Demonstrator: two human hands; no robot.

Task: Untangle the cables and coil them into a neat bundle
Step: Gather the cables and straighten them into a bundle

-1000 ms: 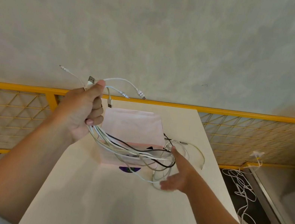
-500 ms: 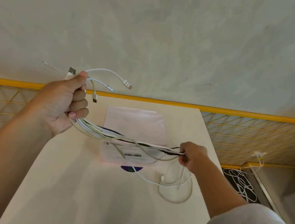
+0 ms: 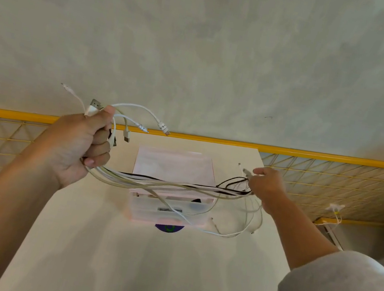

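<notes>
So, left grip (image 3: 80,146) is fisted round thin white and black cables (image 3: 166,184), right grip (image 3: 265,187) pinches them, above a boxy translucent pink case (image 3: 172,162) near the smooth counter's (image 3: 139,264) far edge.

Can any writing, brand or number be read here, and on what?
Nothing here can be read.
Too blurred: the dark strip on the pink box front.
Unclear: the green mark on the purple disc by the box.
Too small: grey marks on a white cable plug.

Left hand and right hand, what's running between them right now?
In the head view, the cables, white and black, stretch from the left hand to the right hand, passing above the pink box on the table.
</notes>
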